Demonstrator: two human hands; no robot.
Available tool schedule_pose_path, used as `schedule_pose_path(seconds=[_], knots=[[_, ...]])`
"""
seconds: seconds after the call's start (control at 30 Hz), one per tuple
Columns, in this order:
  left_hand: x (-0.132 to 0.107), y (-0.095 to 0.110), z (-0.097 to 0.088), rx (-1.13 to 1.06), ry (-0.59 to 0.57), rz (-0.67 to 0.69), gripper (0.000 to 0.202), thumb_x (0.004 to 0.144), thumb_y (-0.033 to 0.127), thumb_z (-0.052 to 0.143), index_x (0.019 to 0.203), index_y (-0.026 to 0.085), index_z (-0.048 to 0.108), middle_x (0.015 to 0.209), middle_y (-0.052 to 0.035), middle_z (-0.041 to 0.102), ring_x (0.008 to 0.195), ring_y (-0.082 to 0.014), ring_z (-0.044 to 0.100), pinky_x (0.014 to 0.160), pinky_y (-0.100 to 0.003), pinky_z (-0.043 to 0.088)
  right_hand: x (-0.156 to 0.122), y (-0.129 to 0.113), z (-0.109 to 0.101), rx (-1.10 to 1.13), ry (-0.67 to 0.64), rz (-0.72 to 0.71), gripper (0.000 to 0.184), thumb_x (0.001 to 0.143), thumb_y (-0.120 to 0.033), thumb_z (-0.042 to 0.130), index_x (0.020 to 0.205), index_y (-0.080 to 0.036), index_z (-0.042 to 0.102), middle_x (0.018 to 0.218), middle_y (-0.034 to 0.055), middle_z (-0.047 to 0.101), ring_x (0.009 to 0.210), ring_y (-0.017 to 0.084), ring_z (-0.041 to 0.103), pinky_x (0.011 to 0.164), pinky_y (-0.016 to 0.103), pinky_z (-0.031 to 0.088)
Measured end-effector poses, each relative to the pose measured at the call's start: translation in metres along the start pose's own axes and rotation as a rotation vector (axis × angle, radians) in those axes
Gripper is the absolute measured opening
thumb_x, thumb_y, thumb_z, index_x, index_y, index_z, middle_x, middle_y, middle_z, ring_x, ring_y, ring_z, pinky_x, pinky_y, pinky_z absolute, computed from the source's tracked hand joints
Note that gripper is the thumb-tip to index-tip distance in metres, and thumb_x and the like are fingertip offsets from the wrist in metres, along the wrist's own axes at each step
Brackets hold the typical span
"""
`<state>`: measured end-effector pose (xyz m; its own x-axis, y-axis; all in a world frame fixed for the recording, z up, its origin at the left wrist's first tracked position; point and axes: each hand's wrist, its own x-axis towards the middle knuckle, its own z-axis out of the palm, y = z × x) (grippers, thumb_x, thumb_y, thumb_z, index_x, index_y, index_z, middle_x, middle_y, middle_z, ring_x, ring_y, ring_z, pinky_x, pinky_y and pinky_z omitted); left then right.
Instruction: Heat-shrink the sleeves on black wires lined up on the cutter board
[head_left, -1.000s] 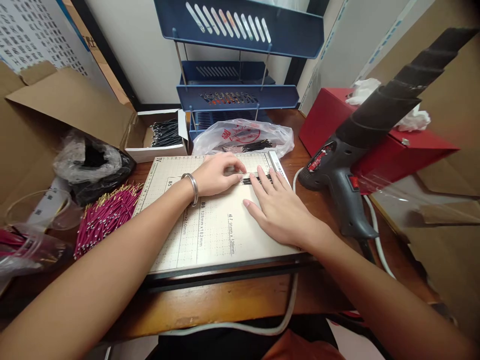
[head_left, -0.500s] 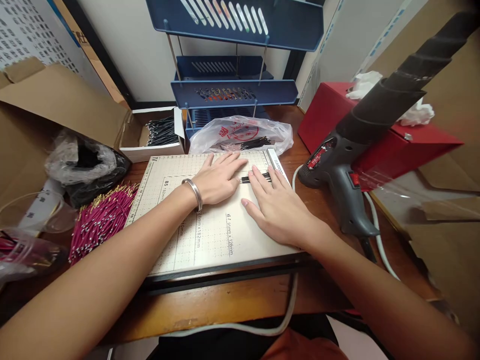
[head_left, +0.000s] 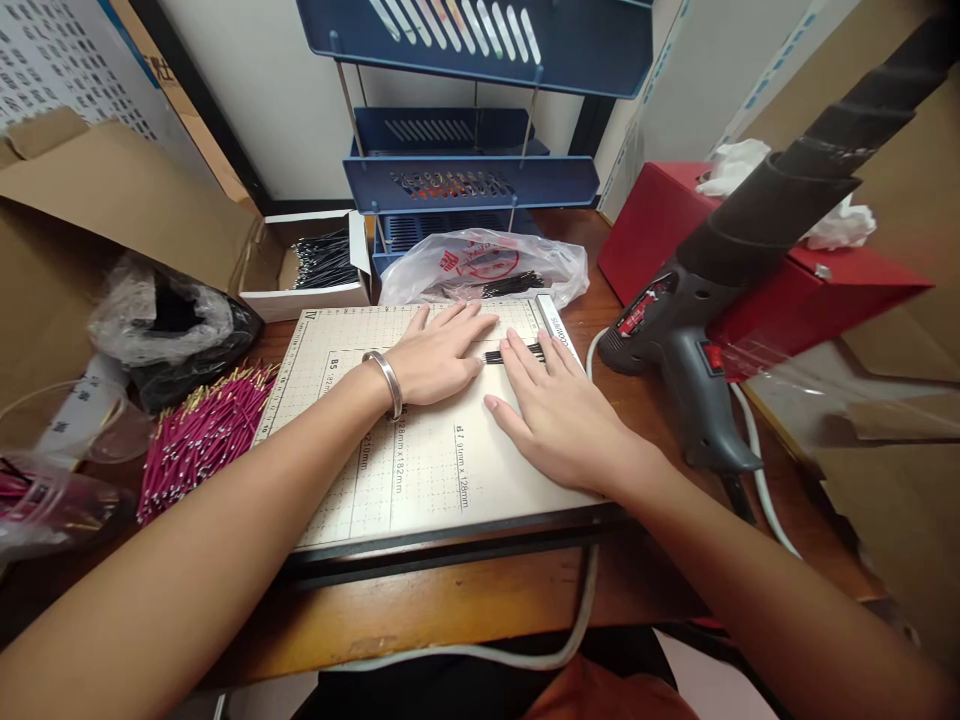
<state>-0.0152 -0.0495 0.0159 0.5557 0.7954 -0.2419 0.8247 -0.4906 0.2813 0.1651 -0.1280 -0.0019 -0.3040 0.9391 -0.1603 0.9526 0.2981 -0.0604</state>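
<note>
A small row of short black wires (head_left: pixel 493 357) lies across the cream paper-cutter board (head_left: pixel 420 480), which is printed with a grid and size marks. My right hand (head_left: pixel 562 425) rests flat over these wires, fingers stretched and slightly apart, hiding much of them. To its left, my left hand (head_left: pixel 439 362) lies on the board with its fingers extended toward the upper right. Its thumb side is close to the wires' left ends. A silver bracelet (head_left: pixel 388 385) circles the left wrist.
Left of the board are a pile of magenta wires (head_left: pixel 206 440) and a cardboard box (head_left: pixel 112 200). Behind stand a white box of black wires (head_left: pixel 259 300), a plastic bag (head_left: pixel 420 270) and a blue rack (head_left: pixel 472 185). A heat gun (head_left: pixel 694 350) and red box (head_left: pixel 847 310) are right.
The hands stay in nearly the same places. The left ends of the black wires sit slightly farther right, a little away from my left thumb. The view has shifted slightly.
</note>
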Motion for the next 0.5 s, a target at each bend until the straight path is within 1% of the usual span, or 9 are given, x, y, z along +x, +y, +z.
schedule_pose_path(seconds=[0.17, 0.3, 0.5], knots=[[-0.0002, -0.0003, -0.0009, -0.005, -0.009, 0.009, 0.077, 0.103, 0.033, 0.038, 0.177, 0.016, 0.027, 0.189, -0.0128, 0.008, 0.177, -0.0306, 0.001, 0.141, -0.066, -0.002, 0.0002, -0.0002, -0.0005, 0.005, -0.003, 0.003, 0.087, 0.113, -0.06, 0.03, 0.178, -0.004, 0.019, 0.187, 0.0133, 0.012, 0.175, 0.045, 0.009, 0.144, 0.058, 0.015], [-0.0002, -0.0013, -0.0016, -0.029, -0.018, 0.007, 0.078, 0.102, 0.032, 0.039, 0.177, 0.017, 0.027, 0.19, -0.0116, 0.007, 0.177, -0.0325, 0.0, 0.141, -0.065, -0.003, 0.0002, -0.0003, -0.0009, 0.006, -0.001, 0.001, 0.087, 0.113, -0.06, 0.03, 0.177, -0.003, 0.02, 0.187, 0.014, 0.011, 0.175, 0.045, 0.01, 0.144, 0.059, 0.014], [0.0006, -0.0018, 0.0001, -0.038, 0.017, 0.019, 0.073, 0.103, 0.033, 0.036, 0.175, 0.017, 0.032, 0.189, -0.0141, 0.012, 0.176, -0.0338, 0.005, 0.139, -0.07, 0.0, 0.0002, 0.0018, 0.0024, 0.004, 0.02, -0.015, 0.087, 0.112, -0.059, 0.028, 0.177, -0.002, 0.021, 0.187, 0.015, 0.014, 0.175, 0.046, 0.011, 0.144, 0.061, 0.016]])
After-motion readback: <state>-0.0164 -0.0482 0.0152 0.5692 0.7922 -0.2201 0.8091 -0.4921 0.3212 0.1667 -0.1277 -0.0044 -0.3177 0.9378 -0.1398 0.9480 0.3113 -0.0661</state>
